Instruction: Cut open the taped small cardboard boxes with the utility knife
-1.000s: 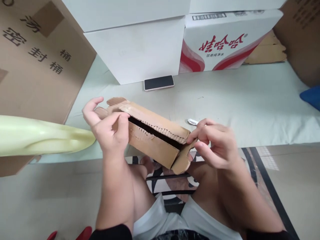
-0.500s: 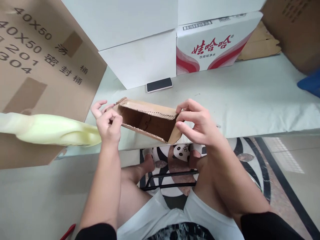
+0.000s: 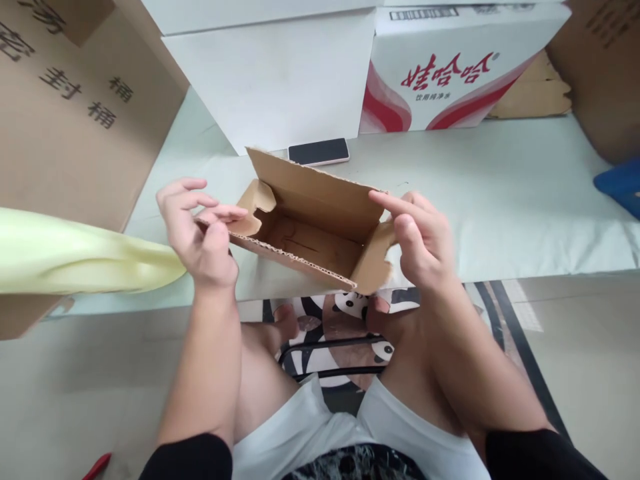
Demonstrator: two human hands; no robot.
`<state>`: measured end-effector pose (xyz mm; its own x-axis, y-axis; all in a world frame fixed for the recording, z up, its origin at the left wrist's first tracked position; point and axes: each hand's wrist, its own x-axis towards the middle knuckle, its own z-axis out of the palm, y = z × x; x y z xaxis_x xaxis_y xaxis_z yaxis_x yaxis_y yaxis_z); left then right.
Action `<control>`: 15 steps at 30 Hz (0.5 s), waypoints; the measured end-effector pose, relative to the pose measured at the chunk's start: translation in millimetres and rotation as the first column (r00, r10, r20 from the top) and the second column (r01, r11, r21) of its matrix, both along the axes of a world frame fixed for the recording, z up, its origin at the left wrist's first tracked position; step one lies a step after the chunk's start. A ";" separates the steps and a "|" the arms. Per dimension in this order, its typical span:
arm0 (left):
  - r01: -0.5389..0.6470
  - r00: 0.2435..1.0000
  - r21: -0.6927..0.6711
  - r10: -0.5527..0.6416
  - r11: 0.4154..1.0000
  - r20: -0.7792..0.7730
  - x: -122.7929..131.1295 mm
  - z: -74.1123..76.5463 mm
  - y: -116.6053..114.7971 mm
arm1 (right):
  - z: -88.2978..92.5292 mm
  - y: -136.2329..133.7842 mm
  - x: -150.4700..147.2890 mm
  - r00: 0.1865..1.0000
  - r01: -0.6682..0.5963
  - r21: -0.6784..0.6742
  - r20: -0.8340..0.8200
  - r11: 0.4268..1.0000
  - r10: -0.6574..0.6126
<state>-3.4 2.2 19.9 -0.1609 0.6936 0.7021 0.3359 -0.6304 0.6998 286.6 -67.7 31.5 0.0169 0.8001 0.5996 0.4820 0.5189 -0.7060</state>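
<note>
A small brown cardboard box with its top flaps raised is between my two hands at the table's front edge. Its inside shows nothing but bare cardboard and a dark mark on the bottom. At the left end, my left hand grips the box's near corner, its fingers lying along the short left flap. My right hand is at the other end, its index finger on the corner of the tall far flap and the thumb close to the short right flap.
Behind the box, a phone lies on the pale-green covered table. White cartons and a red-and-white carton stand at the back. To the left are a large brown carton and a smooth yellow-green object. Something blue is far right.
The box's flaps have come up and spread outward, so its opening is wider. My right hand has shifted slightly right, my left hand slightly left. The view has also shifted.
</note>
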 end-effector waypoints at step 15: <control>-0.100 0.981 0.101 0.115 0.990 -0.159 3.1 -26.1 -7.3 | -29.7 15.0 -20.6 0.999 0.020 -0.020 -0.036 1.000 -0.021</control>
<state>-0.3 -5.1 -6.1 -0.1084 0.6099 0.7850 0.5103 -0.6435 0.5704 266.0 -52.7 1.8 0.0546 0.8111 0.5823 0.4663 0.4950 -0.7332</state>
